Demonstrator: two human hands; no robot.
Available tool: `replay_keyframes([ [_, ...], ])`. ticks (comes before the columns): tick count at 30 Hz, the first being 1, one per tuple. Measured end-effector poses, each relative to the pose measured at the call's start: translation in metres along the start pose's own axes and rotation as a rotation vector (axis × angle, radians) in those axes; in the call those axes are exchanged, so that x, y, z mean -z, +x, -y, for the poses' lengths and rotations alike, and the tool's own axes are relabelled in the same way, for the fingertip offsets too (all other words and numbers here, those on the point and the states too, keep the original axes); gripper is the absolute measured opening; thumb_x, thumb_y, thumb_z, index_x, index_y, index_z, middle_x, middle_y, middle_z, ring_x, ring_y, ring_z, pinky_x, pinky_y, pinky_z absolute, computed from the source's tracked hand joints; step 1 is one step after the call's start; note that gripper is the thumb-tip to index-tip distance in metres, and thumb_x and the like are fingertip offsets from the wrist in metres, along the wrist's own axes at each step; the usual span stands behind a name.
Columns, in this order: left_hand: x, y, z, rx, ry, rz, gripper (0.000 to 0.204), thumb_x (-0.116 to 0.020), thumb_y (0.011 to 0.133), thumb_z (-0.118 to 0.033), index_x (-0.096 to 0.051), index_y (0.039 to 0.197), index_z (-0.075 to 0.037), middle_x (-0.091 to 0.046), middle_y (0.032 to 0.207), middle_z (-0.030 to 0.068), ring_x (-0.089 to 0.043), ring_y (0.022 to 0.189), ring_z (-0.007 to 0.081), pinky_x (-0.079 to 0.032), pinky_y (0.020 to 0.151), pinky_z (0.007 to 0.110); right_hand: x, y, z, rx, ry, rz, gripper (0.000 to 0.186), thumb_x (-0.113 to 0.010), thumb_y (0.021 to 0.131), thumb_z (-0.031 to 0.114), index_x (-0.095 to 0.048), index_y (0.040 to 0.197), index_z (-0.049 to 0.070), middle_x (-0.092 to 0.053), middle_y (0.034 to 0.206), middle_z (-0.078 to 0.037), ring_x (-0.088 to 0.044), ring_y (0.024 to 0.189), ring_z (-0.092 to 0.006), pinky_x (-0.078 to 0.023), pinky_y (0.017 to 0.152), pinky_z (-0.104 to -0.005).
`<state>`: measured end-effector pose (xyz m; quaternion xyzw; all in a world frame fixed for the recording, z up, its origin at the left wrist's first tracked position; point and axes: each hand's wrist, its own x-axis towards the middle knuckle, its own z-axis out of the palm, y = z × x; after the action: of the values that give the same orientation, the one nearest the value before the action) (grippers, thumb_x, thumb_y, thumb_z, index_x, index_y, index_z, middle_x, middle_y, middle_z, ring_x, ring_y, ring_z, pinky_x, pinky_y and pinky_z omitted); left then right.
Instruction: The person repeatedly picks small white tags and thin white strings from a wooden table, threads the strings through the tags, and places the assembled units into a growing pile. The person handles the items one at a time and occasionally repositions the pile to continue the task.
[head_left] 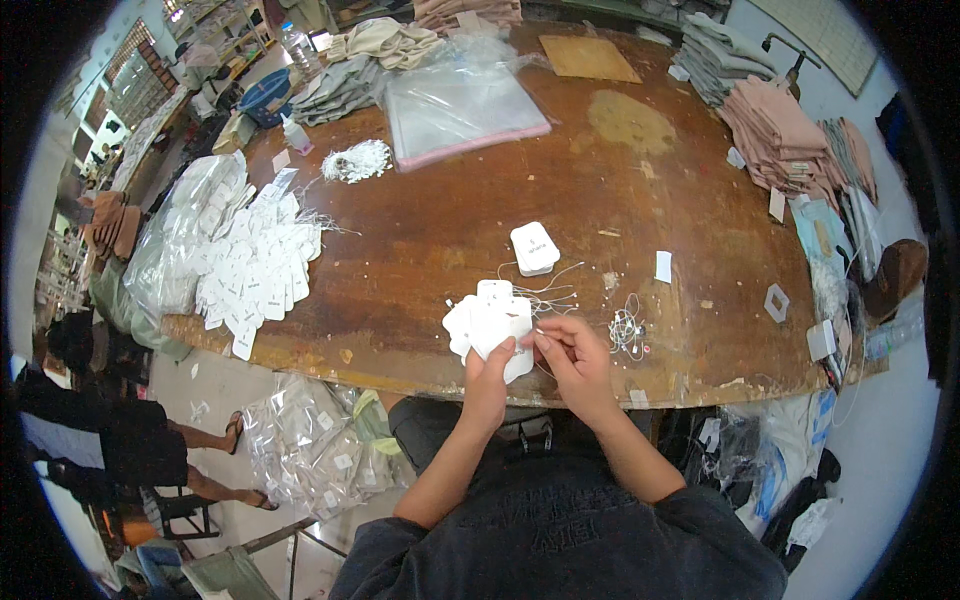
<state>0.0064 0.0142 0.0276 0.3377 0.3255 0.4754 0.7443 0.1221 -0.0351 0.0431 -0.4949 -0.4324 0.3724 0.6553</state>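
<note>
My left hand [485, 388] is closed on white hang tags [490, 322], its thumb lying over their lower edge. The tags fan out at the table's near edge, with thin white strings [548, 296] trailing beside them. My right hand [582, 372] is close by on the right, thumb and forefinger pinched together at the edge of the tags. What sits in that pinch is too small to make out. Just beyond the tags stands a neat stack of white tags [535, 248]. To the right of my right hand lies a small tangle of strings [627, 328].
A large heap of tags [258, 262] lies at the left of the wooden table [430, 230]. Farther back are a string bundle [357, 160], clear plastic bags [450, 115] and folded cloth [345, 85]. Pink garments [780, 135] are stacked at the right. Another person's legs [215, 460] show at lower left.
</note>
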Motion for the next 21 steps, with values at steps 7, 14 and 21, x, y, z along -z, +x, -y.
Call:
replay_keyframes([
  [7,-0.001,-0.002,0.001,-0.217,0.23,-0.019,0.022,-0.064,0.092,-0.011,-0.056,0.11,0.0,-0.061,0.102,0.0033,-0.057,0.094,0.0092,-0.047,0.084,0.027,-0.005,0.007,0.002,0.207,-0.356,-0.09,0.008,-0.062,0.091,0.004,-0.059,0.096,-0.001,-0.062,0.086,-0.007,-0.054,0.065,-0.0111,-0.044,0.059,-0.0252],
  [14,-0.002,-0.007,0.002,-0.249,0.254,-0.015,0.02,-0.065,0.091,-0.009,-0.057,0.107,0.0,-0.062,0.099,0.0033,-0.058,0.089,0.0084,-0.049,0.078,0.024,-0.013,0.01,0.007,0.289,-0.48,-0.092,0.005,-0.058,0.091,0.004,-0.056,0.091,-0.001,-0.055,0.082,-0.012,-0.053,0.065,-0.0218,-0.044,0.058,-0.0319],
  [21,-0.002,-0.007,0.002,-0.262,0.268,-0.028,0.021,-0.065,0.092,-0.01,-0.057,0.108,0.0,-0.062,0.099,0.0035,-0.057,0.087,0.0076,-0.048,0.075,0.023,-0.012,0.013,0.006,0.304,-0.54,-0.017,0.006,-0.055,0.091,0.004,-0.053,0.092,-0.002,-0.054,0.083,-0.017,-0.055,0.07,-0.0336,-0.046,0.063,-0.0398],
])
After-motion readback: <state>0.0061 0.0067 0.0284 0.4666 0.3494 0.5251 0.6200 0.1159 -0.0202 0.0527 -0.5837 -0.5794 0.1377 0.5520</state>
